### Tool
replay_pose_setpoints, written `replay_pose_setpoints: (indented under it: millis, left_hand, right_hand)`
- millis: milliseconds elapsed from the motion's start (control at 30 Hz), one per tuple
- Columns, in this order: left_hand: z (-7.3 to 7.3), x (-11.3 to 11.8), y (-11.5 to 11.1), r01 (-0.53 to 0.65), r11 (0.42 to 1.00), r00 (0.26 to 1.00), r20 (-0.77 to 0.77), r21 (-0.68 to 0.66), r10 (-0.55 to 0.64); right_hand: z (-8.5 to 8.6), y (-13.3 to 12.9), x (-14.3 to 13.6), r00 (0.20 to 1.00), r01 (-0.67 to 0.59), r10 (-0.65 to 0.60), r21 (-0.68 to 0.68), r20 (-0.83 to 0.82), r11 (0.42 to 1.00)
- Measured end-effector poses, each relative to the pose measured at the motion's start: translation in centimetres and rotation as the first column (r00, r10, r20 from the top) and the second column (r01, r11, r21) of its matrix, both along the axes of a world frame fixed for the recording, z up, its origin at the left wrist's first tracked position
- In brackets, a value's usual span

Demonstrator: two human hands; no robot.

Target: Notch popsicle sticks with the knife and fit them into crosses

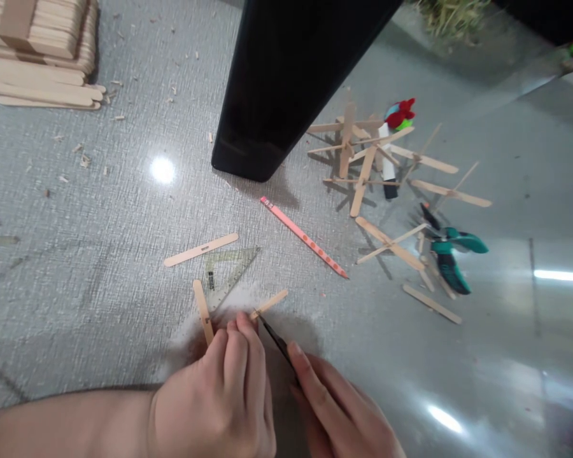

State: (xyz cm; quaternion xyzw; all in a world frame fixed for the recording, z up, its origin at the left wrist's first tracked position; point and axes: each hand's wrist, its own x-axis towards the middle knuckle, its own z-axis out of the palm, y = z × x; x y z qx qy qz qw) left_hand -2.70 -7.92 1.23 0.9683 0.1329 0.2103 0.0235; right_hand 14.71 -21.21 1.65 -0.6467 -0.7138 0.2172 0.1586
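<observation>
My left hand (pixel 224 388) is closed on a wooden craft stick (pixel 273 300), pressing it near the table; the stick's far end sticks out to the upper right. In my right hand (pixel 337 404) is a slim dark craft knife (pixel 277 337), its tip touching the stick beside a small cut mark. Partly under my left fingers lies another craft stick (pixel 202 310) with a small dark notch. Just beyond are a stick with a slot (pixel 201 249) and a clear set square (pixel 232 267). A pink pencil (pixel 305 237) lies farther off.
A tall black object (pixel 291 83) stands at the back. Bundled craft sticks (pixel 38 32) lie at far left among wood chips. On the right are crossed-stick pieces (pixel 363 172), a white marker-like stick (pixel 387 159), green-handled pliers (pixel 451 251) and a loose stick (pixel 431 304).
</observation>
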Motion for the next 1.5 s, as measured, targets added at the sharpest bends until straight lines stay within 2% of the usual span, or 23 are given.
replay_pose_setpoints:
  millis: [133,400,667,900,1100,1367,1500]
  left_hand:
    - [0.11,-0.01,0.06,0.021,1.000,0.999,-0.025,-0.009,-0.021]
    - [0.07,-0.14,-0.16,-0.029,0.999,0.998,-0.052,-0.038,0.027]
    - [0.11,-0.04,-0.21,-0.001,1.000,0.998,-0.055,0.010,0.002]
    - [0.00,0.03,0.00,0.027,0.999,0.997,-0.077,0.040,-0.024]
    - [0.01,-0.07,-0.01,0.021,0.998,0.998,-0.062,0.051,-0.017]
    - [-0.04,0.12,0.01,0.007,1.000,0.999,-0.038,0.024,-0.006]
    - [-0.07,0.12,0.04,0.040,0.999,0.998,-0.050,0.033,-0.038]
  right_hand:
    - [-0.07,-0.62,0.07,0.993,0.118,-0.117,0.027,-0.030,0.993]
    - [0.03,-0.52,0.41,0.994,0.072,-0.075,-0.031,-0.080,0.997]
    - [0.32,-0.20,0.26,0.993,0.087,-0.091,-0.063,-0.071,0.994]
    - [0.36,-0.31,0.48,0.995,0.059,-0.062,-0.054,-0.072,0.997]
    - [0.49,-0.22,0.48,0.998,0.051,-0.051,0.007,-0.035,0.999]
    - [0.52,-0.09,0.45,0.998,0.052,-0.052,0.008,-0.033,0.999]
    - [0.51,-0.12,0.40,0.999,0.043,-0.043,0.011,-0.022,0.999]
